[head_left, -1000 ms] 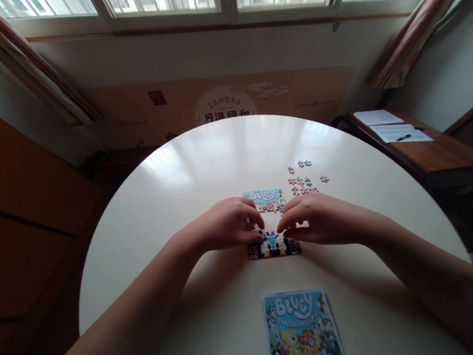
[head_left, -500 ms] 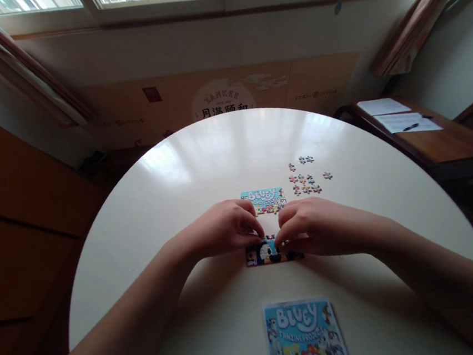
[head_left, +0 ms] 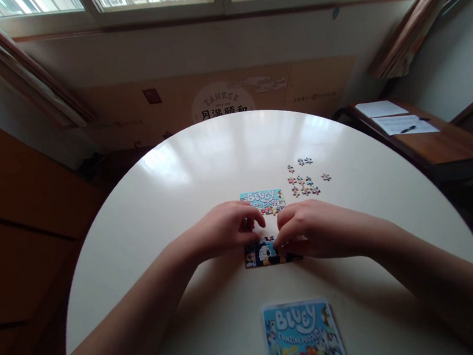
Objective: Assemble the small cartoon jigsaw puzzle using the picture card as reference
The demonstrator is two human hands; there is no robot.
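Two joined sections of a jigsaw puzzle lie on the white table, one behind the other with a gap between. The far section (head_left: 262, 198) carries the "Bluey" title; the near section (head_left: 264, 253) shows a dark blue cartoon face. My left hand (head_left: 235, 228) hovers at the left of the gap, thumb and index finger parted, nothing visible between them. On the right, my right hand (head_left: 304, 229) has its fingers curled down onto the near section, fingertips touching its upper edge. Whatever they grip is hidden beneath the hand. Several loose puzzle pieces (head_left: 305, 191) lie behind my right hand.
A picture card (head_left: 304, 335) with the same "Bluey" artwork lies at the near side of the round white table (head_left: 139, 209). A wooden side table (head_left: 463, 141) with papers (head_left: 402, 124) and a pen (head_left: 408, 129) stands at the right. Windows and curtains are ahead.
My left thumb and fingers have spread apart and lifted from the near puzzle section. My right hand stays in nearly the same place. The view has shifted very slightly.
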